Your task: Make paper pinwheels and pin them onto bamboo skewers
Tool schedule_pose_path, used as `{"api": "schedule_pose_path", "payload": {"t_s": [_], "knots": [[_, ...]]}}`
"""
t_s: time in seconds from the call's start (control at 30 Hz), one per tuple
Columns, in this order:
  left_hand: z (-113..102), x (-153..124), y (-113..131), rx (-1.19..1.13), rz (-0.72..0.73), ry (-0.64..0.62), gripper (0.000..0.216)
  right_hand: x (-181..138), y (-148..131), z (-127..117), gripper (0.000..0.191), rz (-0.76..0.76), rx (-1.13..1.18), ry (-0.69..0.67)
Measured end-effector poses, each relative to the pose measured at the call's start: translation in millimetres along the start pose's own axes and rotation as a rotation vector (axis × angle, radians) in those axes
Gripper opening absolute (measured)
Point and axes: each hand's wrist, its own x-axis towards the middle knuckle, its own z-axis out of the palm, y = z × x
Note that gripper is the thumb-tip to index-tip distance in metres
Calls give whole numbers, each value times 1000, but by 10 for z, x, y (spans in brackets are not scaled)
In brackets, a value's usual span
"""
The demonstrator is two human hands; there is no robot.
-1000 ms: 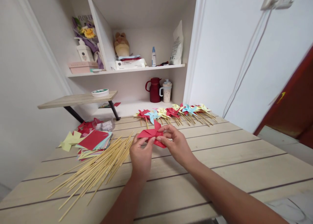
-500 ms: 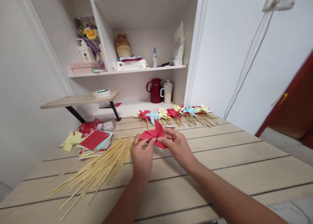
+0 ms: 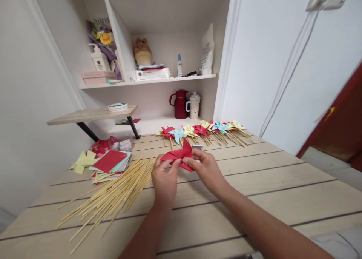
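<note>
A red folded paper pinwheel [image 3: 177, 154] is held just above the wooden table [image 3: 254, 183] between both hands. My left hand [image 3: 164, 179] pinches its left and lower edge with thumb and fingers closed on the paper. My right hand [image 3: 205, 167] grips its right side, fingertips pressed on the fold near the centre. To the left lies a spread of bamboo skewers [image 3: 113, 195]. Beyond the hands runs a row of finished pinwheels on sticks [image 3: 203, 130], red, blue and yellow.
A stack of coloured paper squares [image 3: 109, 164] with a red sheet on top lies at the left, yellow folded pieces [image 3: 83, 161] beside it. A small raised wooden shelf [image 3: 90, 115], a red jug [image 3: 179, 103] and a cup [image 3: 194, 105] stand at the back under white shelving.
Both hands keep their grip on the red pinwheel; fingers shift slightly on the folds. The view has drifted a little; nothing else moved.
</note>
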Motion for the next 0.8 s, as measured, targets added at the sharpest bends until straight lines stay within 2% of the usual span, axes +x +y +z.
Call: {"api": "schedule_pose_path", "payload": {"t_s": [0.2,0.8], "knots": [[6,-4,4,-40,9,-22,9,-13,-7,2,11,-49,-81,5],[-4,-28,-31,12,94,-34,6,-40,0,17,14,-105,-105,30]]}}
